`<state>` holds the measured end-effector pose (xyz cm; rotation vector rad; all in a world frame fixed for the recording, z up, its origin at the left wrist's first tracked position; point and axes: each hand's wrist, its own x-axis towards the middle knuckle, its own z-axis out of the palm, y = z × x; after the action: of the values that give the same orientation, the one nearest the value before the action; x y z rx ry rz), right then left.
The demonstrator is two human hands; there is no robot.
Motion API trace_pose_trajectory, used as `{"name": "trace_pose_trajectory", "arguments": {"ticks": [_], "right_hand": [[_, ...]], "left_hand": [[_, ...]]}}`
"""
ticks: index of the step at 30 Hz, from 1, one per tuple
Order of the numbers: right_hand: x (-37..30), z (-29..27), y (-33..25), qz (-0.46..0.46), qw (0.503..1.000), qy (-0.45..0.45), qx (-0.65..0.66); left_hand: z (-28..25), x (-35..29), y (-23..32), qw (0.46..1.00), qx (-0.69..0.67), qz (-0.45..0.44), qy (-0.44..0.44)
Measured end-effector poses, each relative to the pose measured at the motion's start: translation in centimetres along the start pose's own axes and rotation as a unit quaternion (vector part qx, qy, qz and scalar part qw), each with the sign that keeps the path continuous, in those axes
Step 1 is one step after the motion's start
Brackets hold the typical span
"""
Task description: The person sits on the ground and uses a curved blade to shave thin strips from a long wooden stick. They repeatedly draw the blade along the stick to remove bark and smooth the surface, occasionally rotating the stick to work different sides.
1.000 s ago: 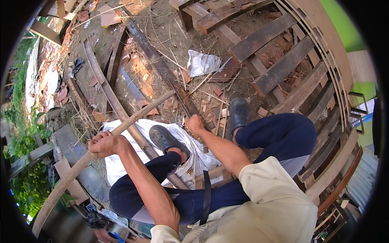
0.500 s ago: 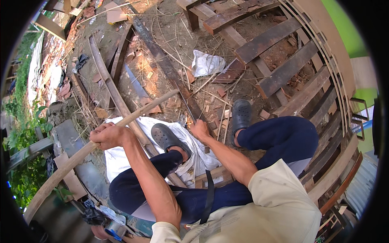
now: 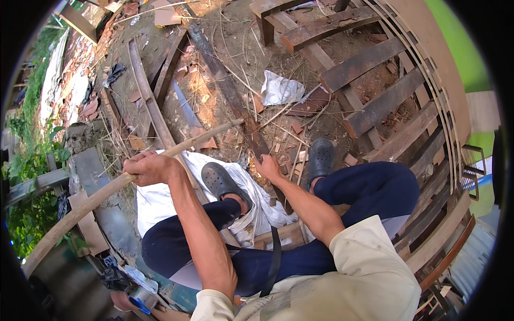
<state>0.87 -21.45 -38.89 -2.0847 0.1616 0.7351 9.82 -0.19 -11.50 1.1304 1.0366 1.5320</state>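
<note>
My left hand (image 3: 152,168) is closed round a long, pale brown wooden pole (image 3: 88,206), which slopes from the lower left up toward the middle. Its tapered tip reaches above my right hand (image 3: 269,168). That hand is closed on a thin, knife-like tool, seen nearly edge-on and mostly hidden by the fingers; what looks like its brown handle end (image 3: 273,201) shows below the fist. Behind the right hand lies a dark wooden beam (image 3: 227,88). A white cloth sack (image 3: 152,206) is spread on the ground under my left foot.
A handsaw blade (image 3: 185,107) and a curved wooden strip (image 3: 145,88) lie on the debris-strewn ground. Slatted dark wooden furniture (image 3: 369,64) stands at the right, with a crumpled white bag (image 3: 281,88) near it. Concrete blocks (image 3: 88,168) and green plants (image 3: 32,198) border the left.
The pole's tip has moved slightly right in the view, and its lower end has shifted left and up a little. Both hands keep their grip. The background has shifted slightly right and down.
</note>
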Motion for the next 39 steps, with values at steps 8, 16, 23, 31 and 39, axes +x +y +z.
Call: {"name": "trace_pose_trajectory", "arguments": {"ticks": [8, 16, 23, 31, 39], "right_hand": [[0.2, -0.3, 0.6, -0.005, 0.999, 0.01, -0.033], [2.3, -2.9, -6.3, -0.129, 0.991, 0.038, -0.008], [7.1, -0.7, -0.5, 0.018, 0.999, 0.004, -0.048], [5.9, -0.8, -0.2, 0.011, 1.0, -0.013, -0.003], [3.5, -1.1, -0.3, 0.054, 0.997, 0.019, -0.053]], "left_hand": [[0.7, -0.4, 0.0, 0.998, -0.027, 0.046, -0.031], [0.5, -2.1, 0.8, 0.997, -0.026, 0.027, -0.072], [1.1, -3.2, 1.0, 0.991, -0.041, 0.028, -0.123], [0.7, -3.3, 0.9, 0.989, -0.059, 0.03, -0.133], [0.7, -3.6, 1.4, 0.988, -0.06, 0.031, -0.141]]}}
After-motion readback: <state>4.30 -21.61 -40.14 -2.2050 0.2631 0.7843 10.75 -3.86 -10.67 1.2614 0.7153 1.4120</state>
